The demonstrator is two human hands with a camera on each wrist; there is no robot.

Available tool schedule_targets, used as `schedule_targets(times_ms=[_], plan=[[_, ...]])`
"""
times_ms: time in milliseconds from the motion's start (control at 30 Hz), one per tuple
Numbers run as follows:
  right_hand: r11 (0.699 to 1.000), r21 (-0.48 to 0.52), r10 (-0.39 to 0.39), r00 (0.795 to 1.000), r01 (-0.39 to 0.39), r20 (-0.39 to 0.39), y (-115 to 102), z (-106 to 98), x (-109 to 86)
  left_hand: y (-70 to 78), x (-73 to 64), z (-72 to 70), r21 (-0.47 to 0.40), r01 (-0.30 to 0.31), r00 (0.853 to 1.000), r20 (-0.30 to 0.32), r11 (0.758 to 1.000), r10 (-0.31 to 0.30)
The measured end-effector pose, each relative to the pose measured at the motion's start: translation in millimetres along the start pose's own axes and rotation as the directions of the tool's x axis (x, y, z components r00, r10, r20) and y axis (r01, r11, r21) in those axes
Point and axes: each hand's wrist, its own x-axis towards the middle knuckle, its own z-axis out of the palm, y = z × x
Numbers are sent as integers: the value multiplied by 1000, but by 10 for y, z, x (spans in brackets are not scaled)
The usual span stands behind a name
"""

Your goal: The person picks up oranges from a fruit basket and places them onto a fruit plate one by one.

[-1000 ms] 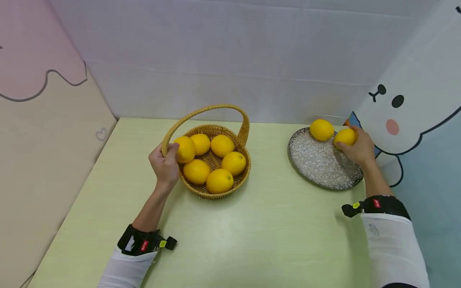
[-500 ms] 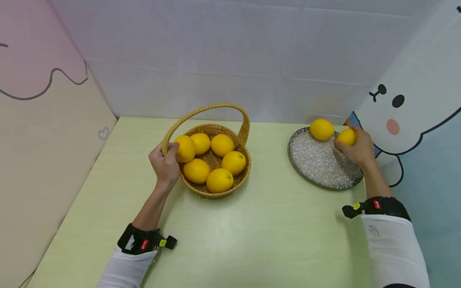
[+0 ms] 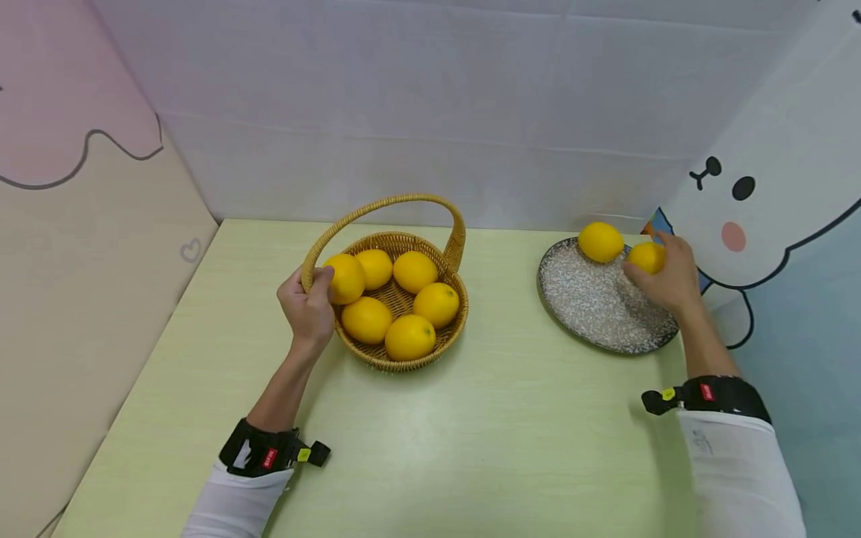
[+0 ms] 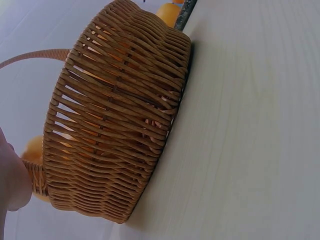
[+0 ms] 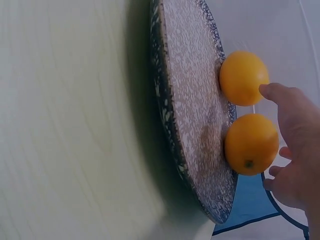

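My left hand (image 3: 309,308) grips the arched handle (image 3: 390,202) of a wicker basket (image 3: 380,364) at its left end. Several yellow lemons (image 3: 410,338) lie in the basket; one by the left thumb is partly covered by the handle and hand. At the right, a speckled grey plate (image 3: 588,302) carries two lemons near its far rim. My right hand (image 3: 673,275) is spread around the right-hand lemon (image 3: 647,257). The right wrist view shows a gap between this lemon (image 5: 251,144) and the palm, the thumb reaching past the other lemon (image 5: 243,78).
Basket and plate stand apart on a pale green tabletop (image 3: 484,418). A pale wall (image 3: 437,90) rises behind its far edge. Panels with cartoon drawings (image 3: 733,217) border the right side, close to the right hand, and a beige panel (image 3: 81,314) borders the left.
My right fingers have loosened from the right-hand lemon and the right forearm has drawn slightly toward me. The lemon rests on the plate; the left hand and basket have stayed put.
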Motion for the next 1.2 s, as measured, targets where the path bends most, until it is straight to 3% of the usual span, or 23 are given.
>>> schedule_targets(times_ms=[600,833,1000,1200], plan=[[984,-12,-176,984,176,-10,-266,-18,-178,7,3,7,-3,-14,1000,0,1000,14],[956,20,-294,956,294,-18,-560,69,-277,20,-2,15,13,-9,1000,7,1000,9],[937,46,-348,937,346,23,-790,157,-339,25,1,16,9,-9,1000,6,1000,9],[902,51,-431,899,428,80,-1044,268,-402,33,-1,12,1,-5,1000,1,1000,5]])
